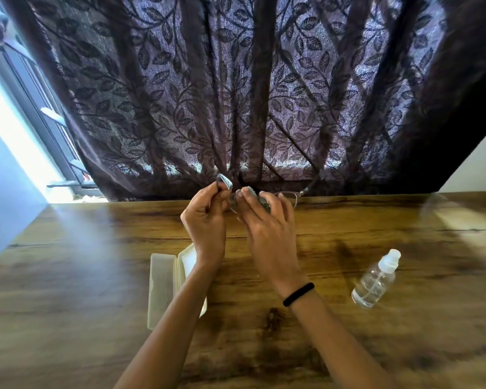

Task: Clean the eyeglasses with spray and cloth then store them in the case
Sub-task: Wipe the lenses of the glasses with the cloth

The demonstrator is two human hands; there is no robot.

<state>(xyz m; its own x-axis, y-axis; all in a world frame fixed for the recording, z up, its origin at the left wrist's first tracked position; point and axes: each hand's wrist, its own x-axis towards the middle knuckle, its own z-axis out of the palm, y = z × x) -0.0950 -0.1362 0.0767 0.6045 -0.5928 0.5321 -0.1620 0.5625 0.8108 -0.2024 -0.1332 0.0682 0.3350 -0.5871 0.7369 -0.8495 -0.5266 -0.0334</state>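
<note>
A dark leaf-patterned curtain (264,94) fills the back, its hem hanging to the far edge of the wooden table (376,220). The table's left edge runs on a slant beside a pale wall, with a bright window (48,113) beyond the far left corner. Its right and near edges lie out of view.

Both forearms reach in from the bottom to meet near the far edge, just under the hem. The left forearm crosses above the right half of an open pale case (162,287), which lies flat, hinge running away from the person. Bare wood lies left of the case, between the forearms, and in a wide stretch from the right forearm to the bottle (375,282). The bottle is clear, capped, lying tilted, well apart from both hands.

The left hand (205,220) is curled, fingers and thumb pinching the left end of the glasses (291,195), where a grey curved piece sticks up; I cannot tell whether that is an arm tip or a fold of cloth. The right hand (270,223) pinches a pale cloth (252,191) over the left lens, thumb nearer the person, fingers bent behind. The right rim pokes out past these fingers, its arm angled toward the curtain. The glasses are held above the table, not touching it.

A black band (298,294) circles the right wrist.
</note>
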